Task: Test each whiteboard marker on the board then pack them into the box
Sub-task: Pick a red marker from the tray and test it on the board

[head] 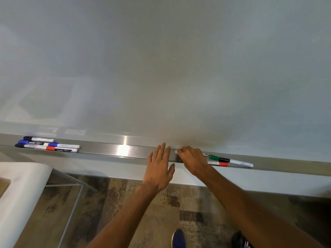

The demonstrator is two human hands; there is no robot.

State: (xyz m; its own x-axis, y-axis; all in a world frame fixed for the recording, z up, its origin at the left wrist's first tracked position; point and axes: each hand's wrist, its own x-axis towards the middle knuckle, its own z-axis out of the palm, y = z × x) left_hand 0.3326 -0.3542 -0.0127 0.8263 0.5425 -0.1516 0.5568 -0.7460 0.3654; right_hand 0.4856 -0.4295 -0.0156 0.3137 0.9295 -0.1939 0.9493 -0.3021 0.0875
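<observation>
Brushed-metal tray (pixel 107 149) runs left to right along the bottom edge of a blank whiteboard (pixel 161 68), seen from above by a head cam.

Right hand (pixel 193 158) is on the tray, right of centre, fingers curled round a held marker (pixel 176 151). Only its white end shows, poking out left of the knuckles. Left hand (pixel 159 169) hovers just beside it, fingers straight and spread, holding nothing.

Handling, as a guess: the markers look light, stiff and smooth. Round plastic barrels prob. roll easily on the metal. Best hold is approx. mid-barrel w/ one hand, leaving the cap end free for the other hand to pull.

Count:
- Right group, partly under the right hand: green-capped marker (pixel 214 157), black-capped marker (pixel 238 161), red-capped marker (pixel 223 164). That makes 3 seen. Can't tell if the held one is the green one or a 4th.
- Left group (pixel 48 144), well apart at the tray's far-left end: approx. 5, in 3 rows, w/ black, blue and red caps.

No ink marks on the board. A tan corner (pixel 3 187) on a white table (pixel 23 194) at the left edge may be the box; too little shows to say.
</observation>
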